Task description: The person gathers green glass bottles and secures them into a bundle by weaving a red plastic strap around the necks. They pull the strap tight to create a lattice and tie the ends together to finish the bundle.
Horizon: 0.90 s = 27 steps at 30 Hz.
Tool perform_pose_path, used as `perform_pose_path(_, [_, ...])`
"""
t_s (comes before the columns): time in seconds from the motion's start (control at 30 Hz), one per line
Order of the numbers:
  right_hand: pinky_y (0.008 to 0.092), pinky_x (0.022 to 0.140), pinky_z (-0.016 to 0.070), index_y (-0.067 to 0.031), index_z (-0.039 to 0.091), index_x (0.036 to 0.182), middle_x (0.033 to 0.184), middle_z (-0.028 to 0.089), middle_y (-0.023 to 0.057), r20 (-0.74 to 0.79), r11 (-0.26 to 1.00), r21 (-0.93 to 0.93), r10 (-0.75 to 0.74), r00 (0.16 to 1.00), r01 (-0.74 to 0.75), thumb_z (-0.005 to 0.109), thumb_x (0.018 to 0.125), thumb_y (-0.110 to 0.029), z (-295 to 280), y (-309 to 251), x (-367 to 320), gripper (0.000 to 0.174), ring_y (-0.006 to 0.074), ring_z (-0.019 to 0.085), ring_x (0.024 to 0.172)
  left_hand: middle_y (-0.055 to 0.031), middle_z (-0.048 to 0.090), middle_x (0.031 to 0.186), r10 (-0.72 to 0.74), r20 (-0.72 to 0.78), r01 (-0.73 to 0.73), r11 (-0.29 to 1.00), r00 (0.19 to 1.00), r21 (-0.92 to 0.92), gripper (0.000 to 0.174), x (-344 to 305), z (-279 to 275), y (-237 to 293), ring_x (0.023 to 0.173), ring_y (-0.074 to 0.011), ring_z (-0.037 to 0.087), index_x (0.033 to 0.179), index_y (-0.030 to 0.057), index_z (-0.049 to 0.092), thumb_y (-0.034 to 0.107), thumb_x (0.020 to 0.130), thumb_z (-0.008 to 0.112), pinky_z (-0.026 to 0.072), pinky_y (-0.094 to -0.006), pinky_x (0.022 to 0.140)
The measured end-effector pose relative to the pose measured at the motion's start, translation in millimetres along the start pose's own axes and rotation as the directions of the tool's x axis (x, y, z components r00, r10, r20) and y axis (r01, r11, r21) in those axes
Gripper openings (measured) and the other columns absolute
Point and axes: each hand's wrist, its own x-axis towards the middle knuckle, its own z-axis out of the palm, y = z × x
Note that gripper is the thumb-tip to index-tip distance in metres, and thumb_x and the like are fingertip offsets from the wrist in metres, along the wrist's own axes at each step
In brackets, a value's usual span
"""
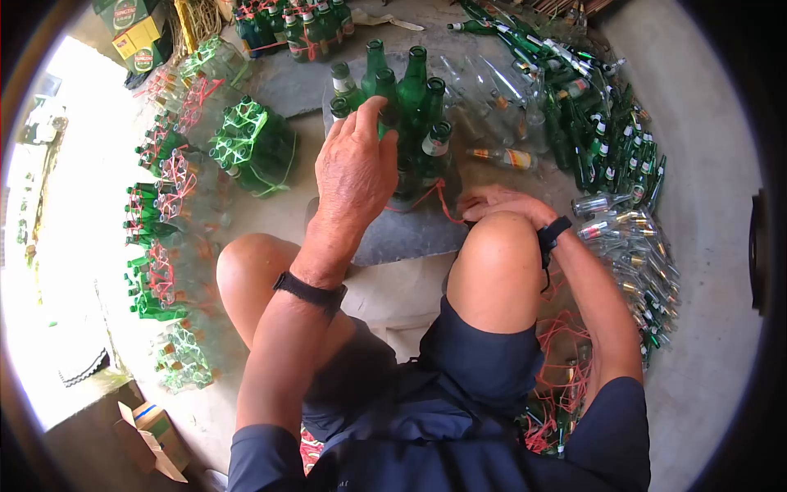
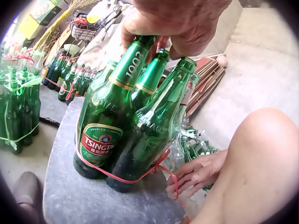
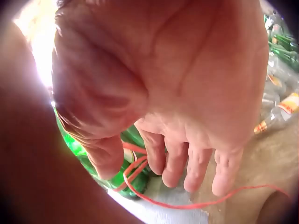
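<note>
A bundle of green beer bottles (image 2: 103, 135) stands upright on a grey slab (image 1: 402, 238) in front of the knees, with red string (image 2: 126, 179) around its lower part. My left hand (image 1: 357, 164) reaches over the near side of the bundle; in the left wrist view its fingers curl about the bottle necks (image 2: 161, 58). Low at the bundle's right side, beside the knee, is my right hand (image 1: 504, 201). Its fingers extend loosely in the right wrist view, with the string's knotted loops (image 3: 135, 170) close by the thumb and a loose end trailing rightward.
Tied bottle bundles line the left, one in green string (image 1: 254, 148) nearest the slab. More bundles (image 1: 299, 33) stand at the back. Loose green and clear bottles (image 1: 607, 148) pile along the right wall. Tangled red string (image 1: 566, 361) lies by the right thigh, and an open carton (image 1: 152, 435) at lower left.
</note>
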Motion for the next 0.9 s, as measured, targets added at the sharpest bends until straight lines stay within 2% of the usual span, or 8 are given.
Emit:
perform_pose_path(0.1, [0.0358, 0.119, 0.0426, 0.0024, 0.057, 0.150, 0.146, 0.065, 0.0197, -0.002, 0.993, 0.083, -0.084, 0.996, 0.084, 0.079, 0.097, -0.036, 16, 22, 4, 0.069, 0.0230, 0.058, 0.141, -0.0160, 0.075, 0.114, -0.020, 0.008, 0.021, 0.999, 1.000, -0.026, 0.044, 0, 6, 4, 0.106, -0.0384, 0.070, 0.135, 0.0068, 0.061, 0.010, 0.093, 0.072, 0.0556, -0.0457, 0.094])
perform_pose_path(0.2, [0.0330, 0.100, 0.0520, 0.0026, 0.065, 0.137, 0.123, 0.074, 0.0119, -0.087, 0.961, 0.220, -0.153, 0.984, 0.169, 0.075, 0.101, -0.035, 28, 32, 14, 0.053, 0.0167, 0.068, 0.113, -0.0160, 0.075, 0.114, -0.004, 0.004, 0.004, 1.000, 1.000, -0.020, 0.044, 1, 2, 1, 0.106, -0.0386, 0.070, 0.135, 0.0065, 0.061, 0.010, 0.093, 0.072, 0.0556, -0.0460, 0.094])
perform_pose_path(0.3, [0.0301, 0.080, 0.0515, 0.0012, 0.072, 0.118, 0.098, 0.071, 0.0027, 0.000, 0.986, 0.160, -0.041, 0.999, 0.041, 0.071, 0.104, -0.033, 27, -8, -6, 0.037, 0.0109, 0.063, 0.089, -0.0161, 0.075, 0.114, -0.006, 0.009, 0.007, 0.999, 1.000, -0.033, 0.044, 0, 1, 2, 0.107, -0.0386, 0.070, 0.136, 0.0064, 0.060, 0.009, 0.094, 0.071, 0.0555, -0.0462, 0.094])
perform_pose_path(0.37, [0.0320, 0.075, 0.0508, 0.0003, 0.078, 0.101, 0.084, 0.072, 0.0022, -0.226, 0.990, -0.046, -0.139, 0.964, 0.132, 0.070, 0.103, -0.027, 24, -11, -14, 0.029, 0.0094, 0.063, 0.082, -0.0165, 0.075, 0.114, -0.014, 0.018, 0.015, 0.999, 1.000, -0.029, 0.045, 0, 1, 2, 0.107, -0.0389, 0.070, 0.137, 0.0063, 0.060, 0.009, 0.094, 0.071, 0.0555, -0.0464, 0.095])
perform_pose_path(0.6, [0.0354, 0.067, 0.0496, 0.0007, 0.075, 0.086, 0.072, 0.065, 0.0061, -0.360, 0.911, -0.392, -0.282, 0.889, 0.130, 0.069, 0.101, -0.024, 1, -53, -37, 0.029, 0.0118, 0.060, 0.071, -0.0183, 0.074, 0.118, 0.019, -0.024, -0.020, 0.999, 1.000, -0.036, 0.044, -1, 4, -3, 0.108, -0.0394, 0.069, 0.141, 0.0077, 0.059, 0.012, 0.099, 0.067, 0.0546, -0.0485, 0.094])
perform_pose_path(0.7, [0.0348, 0.060, 0.0412, 0.0014, 0.072, 0.086, 0.066, 0.053, 0.0000, -0.359, 0.839, -0.524, -0.374, 0.855, 0.147, 0.069, 0.100, -0.023, -1, -69, -42, 0.029, 0.0090, 0.048, 0.066, -0.0188, 0.073, 0.121, -0.006, 0.001, 0.006, 0.998, 1.000, -0.059, 0.043, -3, 0, -3, 0.110, -0.0400, 0.068, 0.141, 0.0071, 0.060, 0.012, 0.098, 0.067, 0.0548, -0.0489, 0.095])
perform_pose_path(0.83, [0.0352, 0.058, 0.0400, 0.0021, 0.069, 0.082, 0.064, 0.053, 0.0005, -0.383, 0.819, -0.569, -0.346, 0.857, 0.076, 0.071, 0.098, -0.020, 9, -109, -61, 0.027, 0.0090, 0.046, 0.064, -0.0196, 0.070, 0.124, 0.024, -0.091, -0.028, 0.999, 0.996, -0.045, 0.041, -3, -13, 1, 0.114, -0.0403, 0.066, 0.138, 0.0061, 0.062, 0.010, 0.097, 0.067, 0.0549, -0.0491, 0.096])
perform_pose_path(0.9, [0.0352, 0.058, 0.0401, 0.0023, 0.068, 0.080, 0.064, 0.053, 0.0002, -0.403, 0.810, -0.586, -0.320, 0.857, 0.027, 0.071, 0.097, -0.019, 12, -125, -67, 0.027, 0.0087, 0.047, 0.064, -0.0185, 0.072, 0.120, 0.089, -0.279, -0.108, 0.993, 0.956, -0.053, 0.036, -1, -24, 7, 0.111, -0.0409, 0.067, 0.131, 0.0051, 0.066, 0.006, 0.095, 0.067, 0.0546, -0.0484, 0.096])
